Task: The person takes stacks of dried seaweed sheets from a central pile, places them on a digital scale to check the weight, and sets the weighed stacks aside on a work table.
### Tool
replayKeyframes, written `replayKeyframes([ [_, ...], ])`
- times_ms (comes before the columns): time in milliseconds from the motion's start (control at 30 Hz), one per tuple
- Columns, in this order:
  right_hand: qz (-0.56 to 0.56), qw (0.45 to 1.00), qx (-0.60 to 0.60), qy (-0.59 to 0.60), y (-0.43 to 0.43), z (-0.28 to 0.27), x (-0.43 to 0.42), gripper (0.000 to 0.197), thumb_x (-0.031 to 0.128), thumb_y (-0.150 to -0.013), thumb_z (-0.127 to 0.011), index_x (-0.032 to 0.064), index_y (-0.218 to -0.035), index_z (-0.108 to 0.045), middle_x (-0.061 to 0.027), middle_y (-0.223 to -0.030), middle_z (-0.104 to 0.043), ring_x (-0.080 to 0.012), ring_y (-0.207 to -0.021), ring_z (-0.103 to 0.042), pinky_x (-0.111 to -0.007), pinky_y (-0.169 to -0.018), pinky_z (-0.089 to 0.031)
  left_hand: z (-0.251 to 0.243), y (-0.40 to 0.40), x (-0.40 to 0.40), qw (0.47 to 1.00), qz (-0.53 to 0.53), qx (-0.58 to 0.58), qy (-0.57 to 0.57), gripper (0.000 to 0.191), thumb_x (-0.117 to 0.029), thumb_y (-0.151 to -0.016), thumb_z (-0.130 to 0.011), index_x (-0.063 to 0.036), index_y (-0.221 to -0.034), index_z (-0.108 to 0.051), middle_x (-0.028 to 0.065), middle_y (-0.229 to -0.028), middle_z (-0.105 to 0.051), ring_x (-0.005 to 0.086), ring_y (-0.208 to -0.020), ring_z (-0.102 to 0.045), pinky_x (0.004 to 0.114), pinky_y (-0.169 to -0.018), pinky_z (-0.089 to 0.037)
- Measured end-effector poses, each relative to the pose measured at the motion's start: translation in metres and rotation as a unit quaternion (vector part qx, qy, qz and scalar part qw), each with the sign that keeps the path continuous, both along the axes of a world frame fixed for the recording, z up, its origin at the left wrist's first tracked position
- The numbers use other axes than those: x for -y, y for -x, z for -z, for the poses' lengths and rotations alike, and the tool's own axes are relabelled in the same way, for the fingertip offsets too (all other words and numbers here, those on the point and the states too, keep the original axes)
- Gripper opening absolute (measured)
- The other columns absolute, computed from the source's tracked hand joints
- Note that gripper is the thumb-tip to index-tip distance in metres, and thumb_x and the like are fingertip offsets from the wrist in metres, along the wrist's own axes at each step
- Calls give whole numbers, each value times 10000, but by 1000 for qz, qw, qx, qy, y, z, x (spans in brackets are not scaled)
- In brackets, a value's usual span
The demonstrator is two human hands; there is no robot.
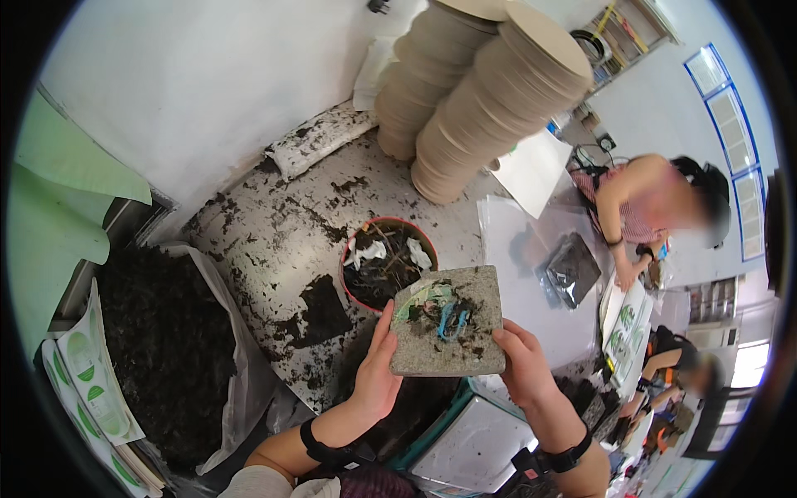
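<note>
A grey, speckled square slab (411, 352) is held up between my two hands in the middle of the view. My left hand (375, 373) grips its left edge, and my right hand (525, 361) its lower right edge. On top lie dark crumbs, a twisted blue strand (449, 324) and torn greenish scraps (429, 297). Just beyond the slab, which hides part of it, stands a red-rimmed round container (373, 225) with dark fibres, stalks and white crumpled pieces inside. A flat dark patch of fibrous material (324, 311) lies on the worktable left of the container.
Dark scraps litter the worktable (261, 255). Two tall stacks of round beige discs (492, 112) stand at the back. An open plastic bag of dark fibre (168, 348) is at left. Beyond plastic sheets (542, 336) and a wrapped dark packet (571, 267), a person (635, 199) works at right.
</note>
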State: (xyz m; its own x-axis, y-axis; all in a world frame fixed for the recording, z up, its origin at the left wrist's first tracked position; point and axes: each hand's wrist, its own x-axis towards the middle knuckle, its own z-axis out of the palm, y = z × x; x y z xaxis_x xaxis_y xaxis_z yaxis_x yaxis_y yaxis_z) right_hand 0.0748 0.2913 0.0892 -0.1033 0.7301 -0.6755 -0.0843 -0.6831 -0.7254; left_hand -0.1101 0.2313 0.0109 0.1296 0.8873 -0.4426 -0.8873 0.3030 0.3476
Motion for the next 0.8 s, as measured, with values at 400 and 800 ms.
replayKeyframes([
  [400, -130, 972, 190, 47, 61, -26, -92, 698, 204, -869, -607, 15, -1438, -250, -101, -876, -623, -122, -736, -555, -254, -640, -413, 1, 23, -35, 977, -9, 173, 121, 492, -217, -1030, -256, -240, -1500, -112, -8, -1494, -281, 177, -1341, -332, 391, -1080, -299],
  [800, 76, 997, 1, 23, 5, -21, 29, 522, 108, -929, -488, 0, -1411, -315, -132, -1215, -569, -187, -1074, -567, -299, -909, -450, -14, 21, 6, 977, 97, -168, -90, 666, -88, -981, -425, -102, -1505, -13, 57, -1554, -79, 176, -1399, -170, 323, -1112, -185],
])
